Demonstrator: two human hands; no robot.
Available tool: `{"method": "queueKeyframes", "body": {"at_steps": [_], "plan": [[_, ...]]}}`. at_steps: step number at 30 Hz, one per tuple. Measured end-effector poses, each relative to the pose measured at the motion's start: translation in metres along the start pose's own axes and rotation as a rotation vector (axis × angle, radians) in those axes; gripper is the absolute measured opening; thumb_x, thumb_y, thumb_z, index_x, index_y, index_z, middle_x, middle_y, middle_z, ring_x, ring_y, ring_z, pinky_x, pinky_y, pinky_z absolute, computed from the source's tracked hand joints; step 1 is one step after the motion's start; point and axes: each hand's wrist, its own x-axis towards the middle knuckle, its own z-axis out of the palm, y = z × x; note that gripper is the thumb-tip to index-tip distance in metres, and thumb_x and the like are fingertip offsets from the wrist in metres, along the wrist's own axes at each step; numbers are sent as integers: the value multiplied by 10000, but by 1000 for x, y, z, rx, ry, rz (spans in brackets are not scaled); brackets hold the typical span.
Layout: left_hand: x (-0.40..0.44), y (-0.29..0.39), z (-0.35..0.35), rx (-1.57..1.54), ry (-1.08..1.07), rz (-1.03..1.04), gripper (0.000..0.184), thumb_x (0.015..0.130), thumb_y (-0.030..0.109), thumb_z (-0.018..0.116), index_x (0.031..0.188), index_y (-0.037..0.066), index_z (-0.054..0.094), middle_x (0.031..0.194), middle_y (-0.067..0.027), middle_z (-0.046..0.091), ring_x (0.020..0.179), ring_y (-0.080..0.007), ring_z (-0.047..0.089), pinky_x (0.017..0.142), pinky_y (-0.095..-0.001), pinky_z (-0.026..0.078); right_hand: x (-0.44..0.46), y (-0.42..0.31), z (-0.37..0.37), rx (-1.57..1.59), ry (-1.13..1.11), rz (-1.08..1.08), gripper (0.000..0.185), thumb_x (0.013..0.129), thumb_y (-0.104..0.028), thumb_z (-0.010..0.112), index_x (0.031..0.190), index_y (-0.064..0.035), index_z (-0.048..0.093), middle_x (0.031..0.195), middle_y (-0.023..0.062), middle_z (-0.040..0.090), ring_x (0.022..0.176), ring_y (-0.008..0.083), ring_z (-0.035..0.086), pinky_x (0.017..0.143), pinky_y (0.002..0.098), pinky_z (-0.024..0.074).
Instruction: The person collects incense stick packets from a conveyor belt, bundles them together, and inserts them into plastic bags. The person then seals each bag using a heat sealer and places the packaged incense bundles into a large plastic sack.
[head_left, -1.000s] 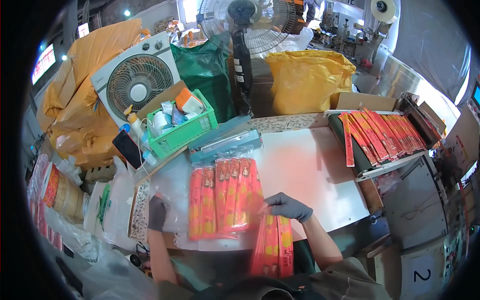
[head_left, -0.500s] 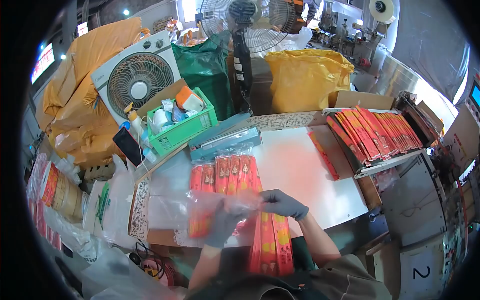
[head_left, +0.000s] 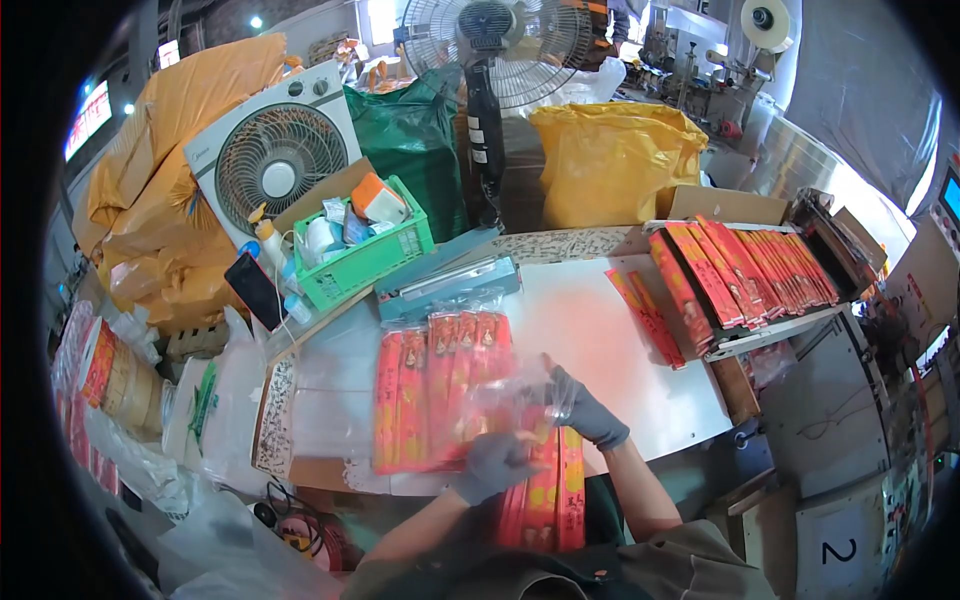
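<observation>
A clear plastic bag (head_left: 522, 385), blurred by motion, spans the space above the table's front edge. My right hand (head_left: 592, 412), in a grey glove, pinches its right side with the index finger raised. Lower and to the left, my gloved left hand (head_left: 492, 467) is closed at the bag's lower part; its exact grip is blurred. Below both hands, a bundle of long red-and-gold packets (head_left: 545, 490) points towards my body, partly covered by the left hand. Bagged red packets (head_left: 402, 400) lie side by side left of the hands.
Loose red strips (head_left: 648, 318) lie on the white table (head_left: 570, 290). A rack of red packets (head_left: 750, 270) stands at right. Behind are a blue-grey sealer-like device (head_left: 450, 287), a green basket (head_left: 370, 262), a phone (head_left: 256, 290) and fans (head_left: 280, 178).
My left hand has moved right and down, towards the red bundle. The right hand has shifted slightly right, and the bag has bunched up between them. Another red strip now shows beside the rack.
</observation>
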Motion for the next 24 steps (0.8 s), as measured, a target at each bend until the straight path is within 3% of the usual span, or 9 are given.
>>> {"method": "queueKeyframes", "body": {"at_steps": [5, 9, 14, 16, 17, 19, 21, 22, 24], "plan": [[-17, -24, -4, 112, -10, 29, 380, 665, 337, 814, 648, 114, 507, 567, -42, 435, 515, -203, 476, 474, -322, 382, -25, 23, 34, 226, 456, 58, 820, 892, -185, 613, 1493, -85, 64, 1312, 148, 472, 1189, 213, 493, 942, 350, 449], [-73, -11, -6, 201, -151, 109, 438, 649, 367, 813, 590, 109, 464, 572, -54, 417, 561, -224, 486, 495, -326, 387, -114, 36, 54, -380, 236, 31, 732, 862, -246, 642, 1431, -29, 236, 1364, 151, 410, 1205, 238, 470, 981, 370, 413], [-118, 9, 14, -65, -226, -361, 470, 698, 373, 792, 548, 94, 445, 532, -51, 410, 496, -172, 402, 469, -315, 363, -187, 85, 99, 277, 450, 312, 780, 814, -238, 717, 1414, -25, 267, 1286, 120, 498, 1175, 210, 491, 989, 374, 412], [-104, 8, 9, -215, -381, -737, 461, 729, 346, 781, 553, 64, 462, 509, 9, 371, 515, -80, 344, 457, -292, 341, -173, 50, 75, -171, 342, 241, 403, 880, -147, 630, 1209, -26, 432, 1080, 96, 573, 969, 158, 553, 845, 340, 457], [-87, 5, -1, -159, -424, -680, 415, 792, 334, 726, 553, 59, 526, 499, -1, 370, 510, -70, 357, 456, -314, 327, -167, 27, 68, -230, 349, 232, 171, 904, -152, 592, 1018, -26, 567, 941, 88, 594, 837, 115, 566, 732, 309, 477], [-49, 4, -10, -543, -145, -451, 269, 862, 208, 620, 669, 62, 503, 645, 71, 422, 611, -52, 392, 506, -272, 317, -157, -14, 32, -723, 253, 51, 347, 919, -204, 549, 1211, -23, 500, 999, 165, 595, 805, 226, 595, 725, 346, 483], [18, 27, -49, -577, -246, -399, 150, 909, 188, 557, 805, 99, 497, 699, 69, 380, 637, -31, 360, 547, -232, 351, -142, -58, 2, -1095, 142, -119, 462, 890, -189, 533, 1307, -42, 399, 966, 219, 595, 783, 359, 604, 668, 422, 483], [48, 41, -61, -664, -246, -412, 138, 929, 190, 536, 841, 94, 489, 724, 71, 390, 643, -24, 357, 544, -208, 348, -117, -110, 9, -1318, 40, 136, 487, 846, -158, 551, 1287, -37, 382, 837, 172, 606, 709, 374, 596, 615, 439, 476], [106, 52, -73, -411, -187, -218, 151, 919, 186, 574, 862, 76, 487, 729, 68, 427, 635, -20, 411, 532, -210, 368, -83, -146, -12, -1699, 47, -166, 158, 779, -90, 557, 926, -54, 512, 695, 115, 551, 626, 311, 582, 565, 424, 459]]}}
